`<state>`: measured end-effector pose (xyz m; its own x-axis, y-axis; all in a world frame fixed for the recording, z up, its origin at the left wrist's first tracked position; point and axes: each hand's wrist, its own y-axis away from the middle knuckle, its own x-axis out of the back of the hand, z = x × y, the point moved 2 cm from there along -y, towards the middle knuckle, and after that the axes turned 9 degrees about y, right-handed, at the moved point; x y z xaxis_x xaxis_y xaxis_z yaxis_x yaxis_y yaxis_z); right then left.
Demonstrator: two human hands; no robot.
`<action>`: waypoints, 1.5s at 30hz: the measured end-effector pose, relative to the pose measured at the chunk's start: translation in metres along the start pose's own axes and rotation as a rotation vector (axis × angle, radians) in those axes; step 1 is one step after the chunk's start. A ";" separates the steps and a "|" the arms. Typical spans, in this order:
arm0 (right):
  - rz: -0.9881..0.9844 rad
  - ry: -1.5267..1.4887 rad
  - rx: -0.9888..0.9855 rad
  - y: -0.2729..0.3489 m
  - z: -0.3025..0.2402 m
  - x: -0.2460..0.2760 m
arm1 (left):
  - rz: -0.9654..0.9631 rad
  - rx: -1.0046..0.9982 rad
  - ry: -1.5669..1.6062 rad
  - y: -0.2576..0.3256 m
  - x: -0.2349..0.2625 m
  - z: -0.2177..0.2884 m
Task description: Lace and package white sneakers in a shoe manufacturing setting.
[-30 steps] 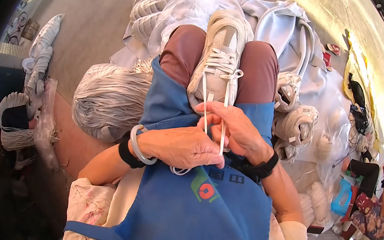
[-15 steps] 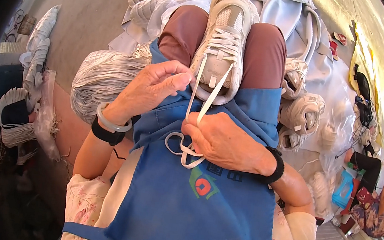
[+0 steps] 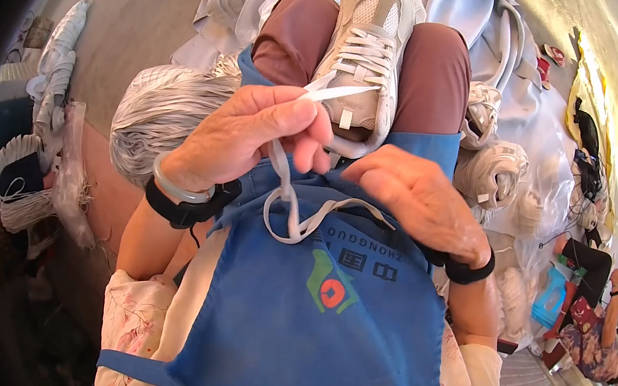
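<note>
A beige sneaker (image 3: 371, 62) with pale crossed laces rests between my knees, its heel toward me. My left hand (image 3: 266, 130) is beside its heel, thumb and forefinger pinched on a flat white shoelace (image 3: 344, 92). From the pinch the lace runs up to the shoe's eyelets, and loose lace hangs below in a loop over my apron (image 3: 271, 312). To the right of the heel is my right hand (image 3: 431, 204), away from the pinched lace. Its fingers are loosely stretched toward the left, slightly blurred, with nothing visible in them. A loose lace end lies just below it.
On my left is a thick bundle of pale laces (image 3: 167, 122). Several beige sneakers (image 3: 493, 169) lie on plastic sheeting to my right. Grey cloth (image 3: 460, 26) spreads beyond my knees. A person (image 3: 599, 344) sits farther off at the right, near a blue plastic object (image 3: 549, 296).
My right hand has let go of the laces and moved right. My left hand, earlier beside the laces, has moved right and now pinches them near the heel.
</note>
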<state>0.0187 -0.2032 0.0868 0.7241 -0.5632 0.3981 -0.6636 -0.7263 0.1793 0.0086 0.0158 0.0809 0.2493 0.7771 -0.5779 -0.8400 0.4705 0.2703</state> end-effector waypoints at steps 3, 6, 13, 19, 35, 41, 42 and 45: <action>0.052 -0.218 -0.263 -0.003 0.011 0.004 | -0.242 0.246 -0.100 0.005 -0.029 0.011; 0.093 -0.688 -0.274 -0.024 0.002 -0.013 | -0.281 0.317 -0.238 -0.003 -0.056 -0.002; -0.020 -1.347 -0.232 -0.032 0.020 -0.009 | -0.363 0.239 -0.336 0.013 -0.015 0.001; 0.346 -0.836 -0.343 -0.010 0.050 0.043 | 0.047 -0.266 0.305 0.043 0.100 0.030; 0.649 -1.071 -0.116 -0.047 0.079 0.090 | 0.294 -0.976 0.544 0.129 0.210 0.116; 0.924 0.283 -0.375 -0.018 0.070 0.093 | 0.328 -0.406 -0.369 0.035 0.087 0.065; 0.921 0.268 -0.304 -0.015 0.066 0.090 | 0.372 -0.303 -0.492 0.023 0.073 0.054; 0.638 0.320 -0.079 -0.008 0.036 0.064 | 0.270 -0.228 -0.591 0.010 0.057 0.031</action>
<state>0.0769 -0.2476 0.0786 0.1078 -0.7167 0.6890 -0.9596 -0.2562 -0.1164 0.0290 0.0776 0.0748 0.1839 0.9827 0.0218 -0.9739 0.1791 0.1396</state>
